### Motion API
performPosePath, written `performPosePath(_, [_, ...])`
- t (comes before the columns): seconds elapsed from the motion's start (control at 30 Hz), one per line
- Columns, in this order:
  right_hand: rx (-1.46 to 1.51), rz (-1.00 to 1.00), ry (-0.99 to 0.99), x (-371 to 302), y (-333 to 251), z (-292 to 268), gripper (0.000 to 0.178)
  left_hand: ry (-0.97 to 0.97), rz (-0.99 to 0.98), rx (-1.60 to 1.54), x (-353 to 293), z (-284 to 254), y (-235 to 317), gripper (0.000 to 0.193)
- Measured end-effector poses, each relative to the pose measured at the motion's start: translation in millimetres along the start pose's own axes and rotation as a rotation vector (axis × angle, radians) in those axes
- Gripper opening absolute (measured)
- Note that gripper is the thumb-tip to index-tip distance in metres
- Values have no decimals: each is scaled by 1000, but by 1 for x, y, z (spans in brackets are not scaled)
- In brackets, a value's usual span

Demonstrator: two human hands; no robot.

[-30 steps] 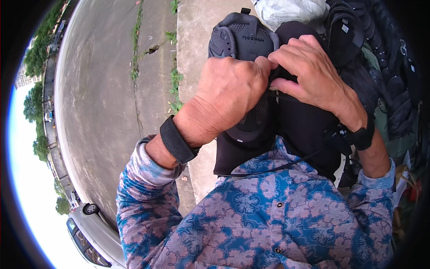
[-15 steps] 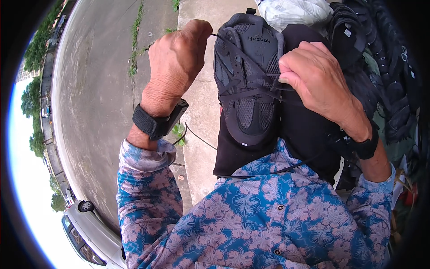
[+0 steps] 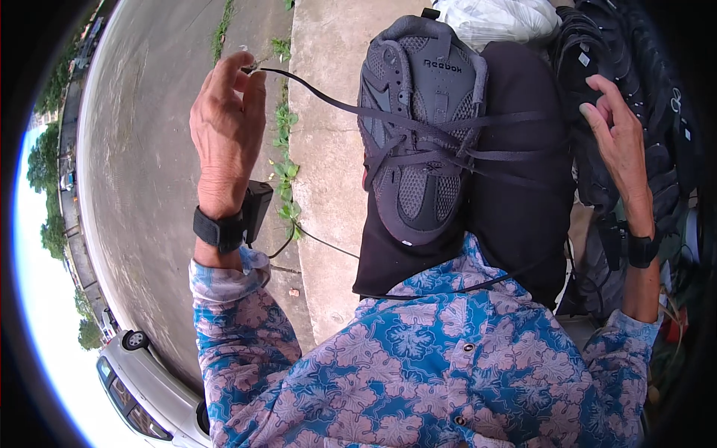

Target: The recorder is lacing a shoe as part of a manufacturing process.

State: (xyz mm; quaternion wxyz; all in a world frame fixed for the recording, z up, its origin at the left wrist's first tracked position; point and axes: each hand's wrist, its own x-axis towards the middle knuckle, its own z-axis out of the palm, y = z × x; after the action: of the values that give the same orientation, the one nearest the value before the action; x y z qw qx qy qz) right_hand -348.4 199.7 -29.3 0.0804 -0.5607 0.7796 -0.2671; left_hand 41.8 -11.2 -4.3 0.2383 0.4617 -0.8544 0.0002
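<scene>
A dark grey sneaker (image 3: pixel 426 127) lies on my black-trousered lap, its toe pointing toward me. Its flat dark shoelace (image 3: pixel 321 95) crosses over the tongue and threads through some of the eyelets. Out to the left, my left hand (image 3: pixel 228 119) pinches one end of that lace, which sags slightly between fingers and shoe. Other stretches of lace run rightward from the shoe across my thigh. Beyond them my right hand (image 3: pixel 621 142) is raised over dark shoes, thumb and forefinger apart with nothing visible between them.
Piled dark shoes (image 3: pixel 657 112) line the right side. A white plastic bag (image 3: pixel 497 21) sits beyond my knees. Pavement with a weedy crack (image 3: pixel 286 160) stretches left, where a silver car (image 3: pixel 146 392) is parked. A thin black cable (image 3: pixel 328 243) runs from my left wrist device.
My hands have spread apart: the left moved left, drawing out a longer length of lace. The right moved right and its pinch on the lace opened. Lace now lies across my right thigh.
</scene>
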Motion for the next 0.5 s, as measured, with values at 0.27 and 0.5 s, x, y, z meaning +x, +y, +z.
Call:
performPosePath(0.27, [-10,-635,-66,6,-92,34,22,-320,419,-535,-40,0,94,25])
performPosePath(0.5, [24,-658,-51,4,-88,37,13,-256,496,-538,-45,9,94,24])
